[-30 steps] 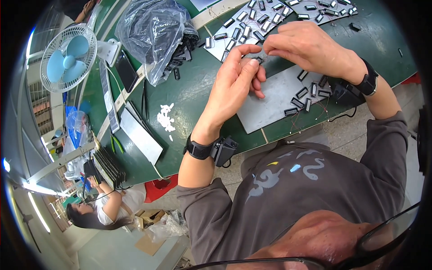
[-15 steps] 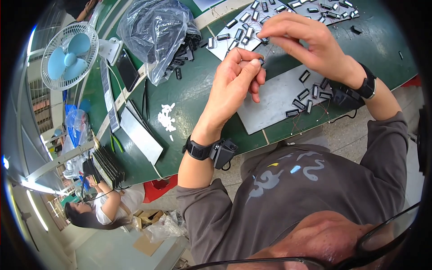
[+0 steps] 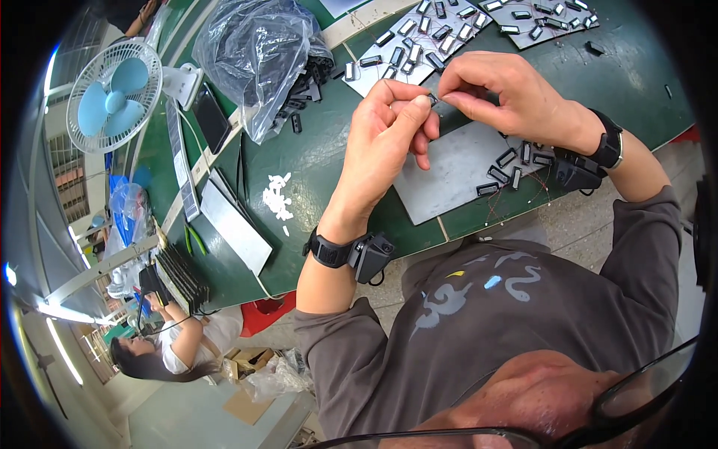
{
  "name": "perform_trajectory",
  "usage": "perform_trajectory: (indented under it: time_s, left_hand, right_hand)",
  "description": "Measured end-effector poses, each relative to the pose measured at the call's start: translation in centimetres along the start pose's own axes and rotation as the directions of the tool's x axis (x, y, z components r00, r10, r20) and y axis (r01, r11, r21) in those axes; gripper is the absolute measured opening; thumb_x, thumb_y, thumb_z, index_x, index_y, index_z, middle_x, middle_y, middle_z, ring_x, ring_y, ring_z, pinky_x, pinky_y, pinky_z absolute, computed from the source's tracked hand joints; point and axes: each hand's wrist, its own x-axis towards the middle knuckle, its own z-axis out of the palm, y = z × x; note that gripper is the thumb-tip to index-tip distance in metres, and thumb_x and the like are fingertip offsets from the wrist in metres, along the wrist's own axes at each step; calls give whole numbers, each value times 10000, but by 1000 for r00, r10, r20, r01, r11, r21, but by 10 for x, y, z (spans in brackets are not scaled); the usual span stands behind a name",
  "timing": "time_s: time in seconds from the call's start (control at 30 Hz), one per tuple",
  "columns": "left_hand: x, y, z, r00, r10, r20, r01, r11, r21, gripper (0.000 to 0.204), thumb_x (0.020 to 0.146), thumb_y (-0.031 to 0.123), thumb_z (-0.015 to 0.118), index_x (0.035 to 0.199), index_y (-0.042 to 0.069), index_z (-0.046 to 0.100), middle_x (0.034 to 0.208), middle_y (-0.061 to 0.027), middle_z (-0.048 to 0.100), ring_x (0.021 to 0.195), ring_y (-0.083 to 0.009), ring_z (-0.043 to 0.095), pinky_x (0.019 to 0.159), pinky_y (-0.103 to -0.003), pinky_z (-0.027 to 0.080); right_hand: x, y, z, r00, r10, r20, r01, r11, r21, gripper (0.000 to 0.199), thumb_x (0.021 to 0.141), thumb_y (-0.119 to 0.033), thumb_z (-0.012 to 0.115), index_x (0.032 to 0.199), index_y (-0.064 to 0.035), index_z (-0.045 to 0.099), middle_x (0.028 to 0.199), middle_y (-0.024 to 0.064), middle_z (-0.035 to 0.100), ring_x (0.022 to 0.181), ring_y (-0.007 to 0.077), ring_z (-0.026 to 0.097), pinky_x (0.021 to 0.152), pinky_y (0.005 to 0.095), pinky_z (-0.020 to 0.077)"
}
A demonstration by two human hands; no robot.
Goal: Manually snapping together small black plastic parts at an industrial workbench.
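Note:
My left hand pinches a small black rectangular part between thumb and forefinger, with most of it hidden by the fingers. Close against its right side, my right hand has thumb and forefinger pressed together; what they grip, if anything, is too small to make out. Both hands hover over the far edge of a grey metal plate. Several black oblong parts with pale faces and thin wires lie on that plate's right side, below my right hand.
Beyond my hands, white sheets carry many similar parts. To the left are a clear plastic bag spilling black pieces, small white pieces, a phone, green-handled pliers and a fan. Another person sits at lower left.
My right hand has come down and toward my left hand, its thumb and forefinger closing beside the small black part. My left hand has stayed almost still.

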Motion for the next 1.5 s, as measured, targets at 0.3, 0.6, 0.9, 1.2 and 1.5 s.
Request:
perform_trajectory:
  time_s: [0.3, 0.6, 0.9, 1.2, 1.5]
  left_hand:
    - [1, -2, -2, 999, -30, 37, 33, 996, -89, 176, 1001, 170, 579, 1070, 10, 555, 775, -52, 610, 600, -89, 532, 486, -249, 490]
    - [0, -1, -1, 998, -35, 44, 39, 994, -106, 149, 1000, 159, 581, 1057, 23, 563, 772, -47, 605, 599, -87, 527, 487, -249, 490]
    - [0, -1, -1, 998, -29, 60, 35, 993, -109, 140, 1001, 155, 581, 1058, 28, 564, 768, -44, 598, 608, -89, 526, 505, -251, 494]
    - [3, -2, -4, 995, -32, 96, 48, 985, -168, 166, 998, 160, 595, 1074, 27, 529, 777, -71, 630, 606, -97, 552, 510, -254, 505]
    - [7, -7, -6, 1000, 1, 27, 5, 978, -207, 182, 962, 169, 663, 998, 25, 558, 768, -88, 669, 556, -102, 570, 499, -245, 500]
  right_hand:
    - [2, 1, 2, 1000, 23, 12, -23, 1000, 7, 75, 840, -10, 659, 899, -10, 613, 712, 42, 494, 604, 164, 452, 559, 319, 376]
    - [1, -1, 1, 1000, 25, -13, -25, 1000, -1, 78, 825, -7, 670, 881, -17, 617, 686, 31, 468, 599, 157, 431, 554, 318, 358]
    - [2, 0, 2, 1000, 21, -10, -21, 1000, 3, 80, 824, -15, 675, 880, -19, 619, 667, 28, 444, 582, 156, 412, 545, 326, 348]
    - [2, 2, -6, 954, 259, 150, -292, 913, 283, 86, 917, -100, 664, 911, -19, 635, 724, -13, 558, 622, 65, 516, 569, 246, 403]
    - [9, -7, -9, 856, 424, 296, -512, 617, 598, 161, 968, -192, 626, 977, -32, 609, 791, -38, 568, 665, 49, 564, 574, 198, 455]
